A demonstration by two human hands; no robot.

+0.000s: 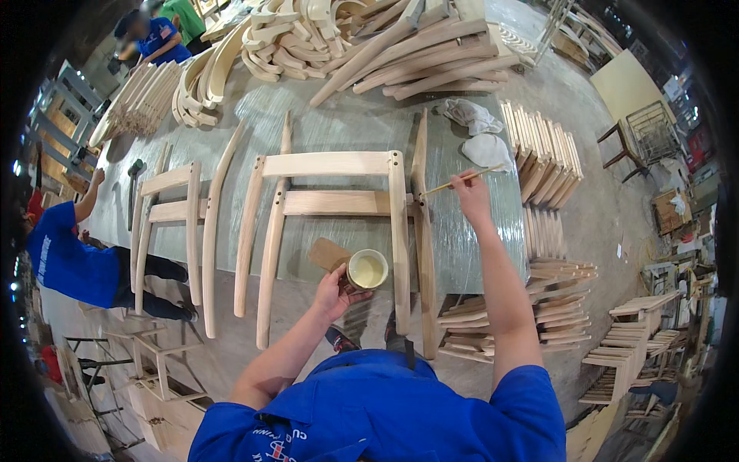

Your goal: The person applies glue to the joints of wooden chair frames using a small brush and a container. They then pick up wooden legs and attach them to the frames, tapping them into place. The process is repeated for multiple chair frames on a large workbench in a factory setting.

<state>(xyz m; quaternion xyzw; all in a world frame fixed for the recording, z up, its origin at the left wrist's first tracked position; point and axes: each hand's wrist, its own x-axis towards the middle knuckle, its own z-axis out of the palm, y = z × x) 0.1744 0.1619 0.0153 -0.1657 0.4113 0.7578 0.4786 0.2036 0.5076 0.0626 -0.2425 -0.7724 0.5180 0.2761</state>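
At the table point(454, 266), I have the right hand point(472, 196) pinching a thin stick point(440, 188), the left hand point(334, 297) gripping a cup point(367, 269). I'd dab sparingly, cup level.

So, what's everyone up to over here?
The person's left hand holds a cup of pale yellow liquid. The right hand holds a thin stick-like tool, its tip close to the rightmost leg of a wooden frame. Another wooden frame rests to the left, near a co-worker in blue.
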